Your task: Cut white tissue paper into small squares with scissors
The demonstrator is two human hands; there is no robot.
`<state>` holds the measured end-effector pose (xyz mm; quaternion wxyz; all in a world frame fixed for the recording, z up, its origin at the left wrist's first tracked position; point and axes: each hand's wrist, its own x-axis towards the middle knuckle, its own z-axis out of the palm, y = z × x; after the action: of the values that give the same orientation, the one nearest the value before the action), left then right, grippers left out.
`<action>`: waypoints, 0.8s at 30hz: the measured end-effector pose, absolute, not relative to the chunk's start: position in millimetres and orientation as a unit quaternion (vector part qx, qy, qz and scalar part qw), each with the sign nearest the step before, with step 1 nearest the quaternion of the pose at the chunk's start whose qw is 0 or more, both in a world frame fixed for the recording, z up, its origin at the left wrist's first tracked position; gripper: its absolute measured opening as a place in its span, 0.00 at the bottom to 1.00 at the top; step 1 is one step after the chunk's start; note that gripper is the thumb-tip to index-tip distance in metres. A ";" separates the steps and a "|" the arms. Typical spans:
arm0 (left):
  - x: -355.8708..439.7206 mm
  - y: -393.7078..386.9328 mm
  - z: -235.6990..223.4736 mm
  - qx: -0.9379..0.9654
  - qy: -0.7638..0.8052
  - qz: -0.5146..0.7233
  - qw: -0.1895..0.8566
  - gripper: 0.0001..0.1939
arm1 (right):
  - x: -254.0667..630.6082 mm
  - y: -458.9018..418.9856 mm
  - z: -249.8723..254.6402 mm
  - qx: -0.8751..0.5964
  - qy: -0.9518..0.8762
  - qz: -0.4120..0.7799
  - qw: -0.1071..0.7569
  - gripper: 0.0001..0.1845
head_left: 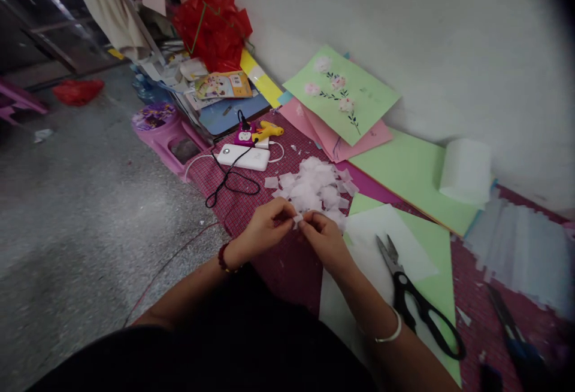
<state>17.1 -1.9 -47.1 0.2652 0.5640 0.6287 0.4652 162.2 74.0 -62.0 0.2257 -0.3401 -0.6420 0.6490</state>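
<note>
My left hand (265, 227) and my right hand (324, 237) meet above the checked maroon cloth (287, 260), fingertips pinched together on a small white tissue piece (297, 219). Just beyond them lies a pile of white tissue squares (314, 187). Black-handled scissors (415, 299) rest to the right of my right wrist on a white sheet (390, 236) over green paper (438, 290). A red bead bracelet sits on my left wrist, a silver bangle on my right.
A white power bank (244, 157) with a black cable and a yellow glue gun (267, 132) lie to the far left. Green card with tissue flowers (341, 93) leans on the wall. A tissue roll (466, 170), blue-handled scissors (516, 338), pink stool (168, 131) and red bag (211, 27) surround.
</note>
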 end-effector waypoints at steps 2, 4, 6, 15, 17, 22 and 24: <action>16.0 -1.2 -51.8 0.576 0.617 0.477 0.246 0.04 | 162.4 74.5 -63.2 -0.345 -0.621 0.667 0.226 0.08; 13.8 -0.4 -54.8 0.577 0.618 0.484 0.223 0.05 | 162.5 75.5 -64.3 -0.352 -0.605 0.674 0.236 0.08; 9.7 1.0 -55.9 0.557 0.638 0.488 0.211 0.05 | 162.7 77.9 -65.1 -0.366 -0.595 0.667 0.259 0.09; -25.0 38.6 -34.8 0.538 0.656 0.500 0.172 0.05 | 175.8 98.5 -69.0 -0.401 -0.701 0.480 0.343 0.10; -27.3 55.0 -29.3 0.569 0.637 0.491 0.170 0.09 | 178.0 101.4 -71.4 -0.367 -0.775 0.382 0.346 0.12; -23.5 85.6 -31.0 0.558 0.601 0.541 0.184 0.15 | 177.3 103.4 -63.3 -0.353 -0.800 0.313 0.370 0.11; -23.6 88.4 -35.9 0.525 0.592 0.582 0.186 0.13 | 184.6 97.8 -47.5 -0.370 -0.776 0.334 0.386 0.09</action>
<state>-23.6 88.4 -35.9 0.1861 0.5248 0.5924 0.5822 184.6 97.8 -47.5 0.3860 -0.3703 -0.7760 0.3342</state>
